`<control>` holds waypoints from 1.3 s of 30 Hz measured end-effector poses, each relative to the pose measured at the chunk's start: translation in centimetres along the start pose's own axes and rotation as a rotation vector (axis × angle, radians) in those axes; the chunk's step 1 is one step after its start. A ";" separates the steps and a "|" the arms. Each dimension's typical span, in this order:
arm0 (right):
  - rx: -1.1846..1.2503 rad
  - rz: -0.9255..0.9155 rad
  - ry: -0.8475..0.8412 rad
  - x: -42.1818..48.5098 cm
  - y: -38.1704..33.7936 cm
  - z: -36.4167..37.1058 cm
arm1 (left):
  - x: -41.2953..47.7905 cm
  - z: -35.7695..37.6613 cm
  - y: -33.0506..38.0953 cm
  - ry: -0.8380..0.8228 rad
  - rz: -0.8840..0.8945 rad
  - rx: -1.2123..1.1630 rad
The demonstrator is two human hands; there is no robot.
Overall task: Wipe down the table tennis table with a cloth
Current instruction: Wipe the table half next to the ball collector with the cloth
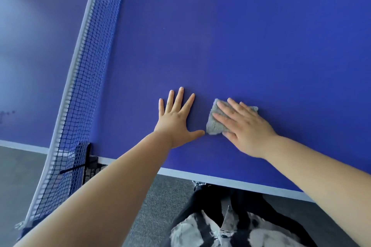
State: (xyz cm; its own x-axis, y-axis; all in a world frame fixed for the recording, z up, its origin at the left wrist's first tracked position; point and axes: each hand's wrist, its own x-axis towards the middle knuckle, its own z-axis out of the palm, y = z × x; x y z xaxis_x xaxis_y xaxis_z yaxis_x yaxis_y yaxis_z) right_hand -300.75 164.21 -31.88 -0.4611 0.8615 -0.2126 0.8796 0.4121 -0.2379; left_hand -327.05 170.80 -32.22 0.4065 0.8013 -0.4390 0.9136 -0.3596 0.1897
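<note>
So the blue desk (251,36) takes up most of the view. Both hands are flat on it, not far in from its near edge. The left hand (176,121) is spread wide, fingers straight, palm down on the bare surface and holding nothing. The right hand (246,127) is flat too, its straight fingers pressing down on a small grey cloth (214,125). The cloth sits bunched under those fingers, just right of the left thumb. The thumb tip is so close to the cloth's corner I can't tell if they touch.

The net (84,70) runs across the desk to the left of the hands, well apart from them. Its black clamp (88,158) grips the near edge. A white stripe (220,179) lines that edge, with grey carpet floor (146,206) below. A black-and-white patterned garment (230,230) shows at the bottom.
</note>
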 end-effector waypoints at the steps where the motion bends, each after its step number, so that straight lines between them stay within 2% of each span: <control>1: 0.020 0.092 0.040 1.8 0.9 -0.8 | -0.9 0.6 -0.2 0.039 0.031 0.017; 4: 0.041 0.370 0.075 6.5 2.9 -2.4 | -3.8 2.8 -1.3 0.180 0.113 0.056; 6: 0.023 0.421 0.093 7.1 1.9 -2.2 | -5.2 3.9 -2.0 0.242 0.133 0.057; 9: 0.004 0.230 0.136 2.9 -3.3 0.2 | -6.2 4.3 -2.4 0.241 0.128 0.052; 12: -0.005 -0.018 0.060 -3.1 -7.7 3.0 | -7.0 4.1 -2.9 0.202 0.119 0.068; 15: -0.023 -0.129 0.031 -3.4 -6.3 3.1 | -7.7 4.2 -3.8 0.187 0.128 0.083; 17: -0.038 -0.049 0.103 -0.9 -3.8 1.9 | -8.2 4.5 -4.3 0.200 0.151 0.090; 19: -0.003 0.166 0.150 2.2 -1.1 0.2 | -8.5 4.8 -4.7 0.218 0.163 0.115; 21: 0.054 0.397 0.110 4.6 -0.9 -1.0 | -8.7 5.1 -4.7 0.237 0.158 0.133; 22: 0.073 0.442 0.097 5.0 -1.8 -0.9 | -8.7 5.2 -4.7 0.248 0.158 0.134; 24: 0.045 0.338 0.124 3.7 -5.3 0.7 | -8.6 5.5 -4.7 0.272 0.163 0.127; 27: 0.002 -0.003 0.083 -3.2 -11.6 4.5 | -8.5 5.7 -5.0 0.292 0.180 0.126; 30: -0.023 -0.134 0.034 -7.7 -12.3 5.4 | -8.6 5.5 -5.1 0.295 0.179 0.115; 33: -0.079 0.001 0.079 -6.2 -8.1 4.0 | -8.7 5.6 -4.9 0.317 0.181 0.093; 36: -0.025 0.309 0.126 -2.8 -3.7 2.1 | -8.6 5.9 -5.1 0.363 0.191 0.047; 38: -0.004 0.414 0.132 -1.5 -4.1 2.1 | -8.7 6.0 -5.2 0.375 0.165 0.040; 39: -0.008 0.402 0.150 -1.4 -5.6 2.8 | -8.7 6.1 -5.2 0.371 0.148 0.038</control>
State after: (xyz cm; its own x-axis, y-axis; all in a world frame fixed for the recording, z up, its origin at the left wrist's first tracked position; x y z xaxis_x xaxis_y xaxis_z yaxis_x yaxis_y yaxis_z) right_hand -305.33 159.91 -32.90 -0.0597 0.9875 -0.1461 0.9870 0.0365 -0.1564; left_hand -335.40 162.82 -34.73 0.5145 0.8553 -0.0607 0.8471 -0.4959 0.1911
